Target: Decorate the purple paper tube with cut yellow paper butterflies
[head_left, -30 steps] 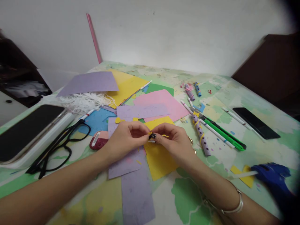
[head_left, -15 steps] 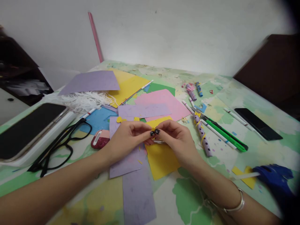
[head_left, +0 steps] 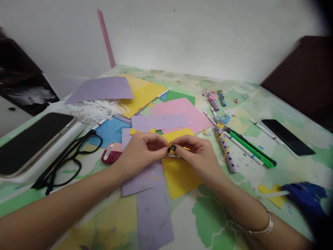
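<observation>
My left hand point(head_left: 145, 147) and my right hand point(head_left: 194, 151) meet fingertip to fingertip above a yellow paper sheet point(head_left: 182, 178). Both are closed in a pinch on a small yellow paper piece point(head_left: 170, 146), mostly hidden by the fingers and thumbs. Purple paper point(head_left: 140, 180) lies under and beside my left hand, with tiny yellow scraps on it. A yellow paper circle point(head_left: 132, 131) rests just beyond that hand. Right of my right hand stands no tool in contact; a purple dotted paper roll point(head_left: 225, 151) wound with yellow lies nearest.
Eyeglasses point(head_left: 75, 161), a maroon-and-pink case point(head_left: 112, 152) and a large phone point(head_left: 36, 139) lie left. At right are a green utility knife point(head_left: 249, 147), a marker point(head_left: 241, 146), a black phone point(head_left: 288, 136) and a blue glue gun point(head_left: 304, 196). White yarn point(head_left: 99, 110) and coloured sheets point(head_left: 179, 111) lie behind.
Both hands stay together at the same spot, with small shifts of the fingers on the yellow paper piece. The view has moved very slightly; nothing else has changed.
</observation>
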Demonstrator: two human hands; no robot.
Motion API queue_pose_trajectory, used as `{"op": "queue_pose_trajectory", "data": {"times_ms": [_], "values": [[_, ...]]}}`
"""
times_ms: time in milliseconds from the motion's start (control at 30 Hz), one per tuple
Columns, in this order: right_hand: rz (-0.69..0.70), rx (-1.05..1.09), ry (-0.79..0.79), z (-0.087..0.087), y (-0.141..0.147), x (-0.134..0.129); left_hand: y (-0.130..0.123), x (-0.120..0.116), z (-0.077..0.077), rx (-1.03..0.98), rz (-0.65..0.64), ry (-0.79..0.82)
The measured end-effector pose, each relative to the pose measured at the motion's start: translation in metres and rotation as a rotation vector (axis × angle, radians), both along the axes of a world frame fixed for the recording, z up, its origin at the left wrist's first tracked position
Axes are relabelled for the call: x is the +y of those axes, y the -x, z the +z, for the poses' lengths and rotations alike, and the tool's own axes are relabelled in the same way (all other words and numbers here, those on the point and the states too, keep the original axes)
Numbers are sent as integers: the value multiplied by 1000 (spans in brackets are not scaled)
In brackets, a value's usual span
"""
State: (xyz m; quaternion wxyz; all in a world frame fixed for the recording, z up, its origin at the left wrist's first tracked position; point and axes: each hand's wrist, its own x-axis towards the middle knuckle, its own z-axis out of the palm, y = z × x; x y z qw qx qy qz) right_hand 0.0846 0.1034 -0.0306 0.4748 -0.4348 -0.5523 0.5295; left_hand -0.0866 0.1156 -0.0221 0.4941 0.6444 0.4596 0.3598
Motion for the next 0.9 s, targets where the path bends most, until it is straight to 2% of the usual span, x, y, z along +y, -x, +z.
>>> {"op": "queue_pose_trajectory", "data": {"times_ms": [300,633,900], "values": [[-29,-48,30,1,0,0,1,0,0,109,39,-100],[7,181,151,-1,-1,1,0,-4,1,115,8,-154],[5,159,153,1,0,0,0,-5,2,166,78,-229]]}}
